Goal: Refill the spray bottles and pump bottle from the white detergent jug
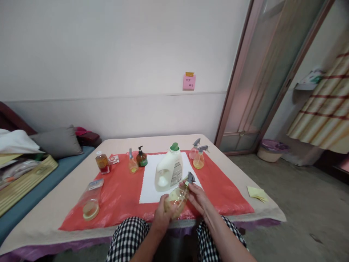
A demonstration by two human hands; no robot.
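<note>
the tilted spray bottle (174, 202) is held above the near edge of the red sheet (223, 191), its body cupped by the fingers of the left hand (161, 215), its neck pinched by those of the right hand (199, 198). the body is best steadied without squeezing, the collar gripped clear of the trigger. fine print on the jug (167, 165) and handwriting on the pink note (189, 83) cannot be read reliably.

Clear spray bottle (176, 201), grey trigger head, yellowish liquid inside, tilted, held in my fingers (163, 211) above table edge.
</note>
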